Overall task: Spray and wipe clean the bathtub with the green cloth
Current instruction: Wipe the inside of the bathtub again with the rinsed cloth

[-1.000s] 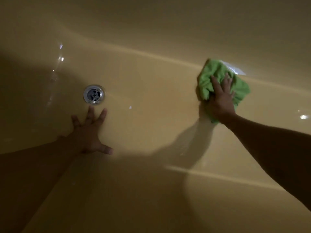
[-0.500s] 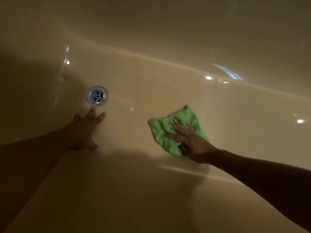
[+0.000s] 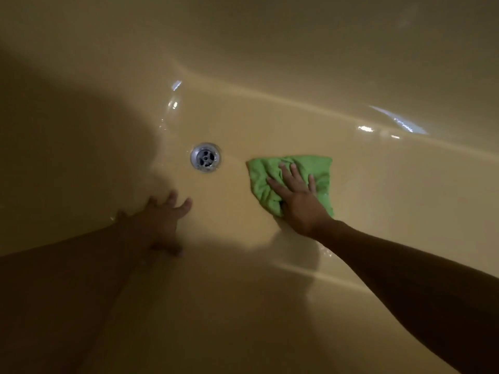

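Note:
The beige bathtub (image 3: 270, 117) fills the head view, its floor lit in the middle and shadowed at the left. A crumpled green cloth (image 3: 318, 171) lies flat on the tub floor just right of the drain. My right hand (image 3: 297, 195) presses on the cloth with straight, spread fingers. My left hand (image 3: 159, 220) rests flat on the tub floor below and left of the drain, fingers spread, holding nothing. No spray bottle is in view.
A round metal drain (image 3: 205, 157) sits in the tub floor between my two hands. The far tub wall rises behind it, with bright wet glints at the right. A deep shadow covers the left side and the foreground.
My right hand has slid the green cloth from the far right wall down across the floor to beside the drain. My left hand stays planted near the drain.

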Action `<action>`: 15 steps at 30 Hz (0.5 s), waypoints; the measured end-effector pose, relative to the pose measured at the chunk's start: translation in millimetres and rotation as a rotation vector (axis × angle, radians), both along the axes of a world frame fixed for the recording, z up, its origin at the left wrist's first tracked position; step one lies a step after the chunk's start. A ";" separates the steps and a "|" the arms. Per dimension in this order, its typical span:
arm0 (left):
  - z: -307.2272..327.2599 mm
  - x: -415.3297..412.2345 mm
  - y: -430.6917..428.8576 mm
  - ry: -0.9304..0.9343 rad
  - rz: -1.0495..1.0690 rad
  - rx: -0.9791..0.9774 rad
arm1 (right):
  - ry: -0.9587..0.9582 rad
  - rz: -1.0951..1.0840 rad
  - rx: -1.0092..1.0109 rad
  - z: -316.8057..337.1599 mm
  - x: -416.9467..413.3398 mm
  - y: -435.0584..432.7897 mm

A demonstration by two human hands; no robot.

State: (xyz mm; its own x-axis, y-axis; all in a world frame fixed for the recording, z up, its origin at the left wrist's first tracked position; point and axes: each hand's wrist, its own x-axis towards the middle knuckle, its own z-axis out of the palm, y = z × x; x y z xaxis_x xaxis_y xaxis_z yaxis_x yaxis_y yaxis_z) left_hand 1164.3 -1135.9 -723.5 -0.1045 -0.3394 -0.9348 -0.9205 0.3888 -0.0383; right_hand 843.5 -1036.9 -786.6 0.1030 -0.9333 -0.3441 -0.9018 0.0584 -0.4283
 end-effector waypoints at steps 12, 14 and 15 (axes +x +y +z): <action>7.4 -7.7 1.1 -0.020 0.007 -0.009 | -0.350 -0.267 -0.120 -5.2 53.6 -51.3; 8.6 -9.0 1.2 -0.022 0.008 -0.014 | -0.319 -0.325 -0.136 -5.7 39.2 -36.2; 9.7 -9.8 1.4 -0.022 0.008 -0.017 | -0.300 -0.309 -0.130 -6.6 31.9 -28.8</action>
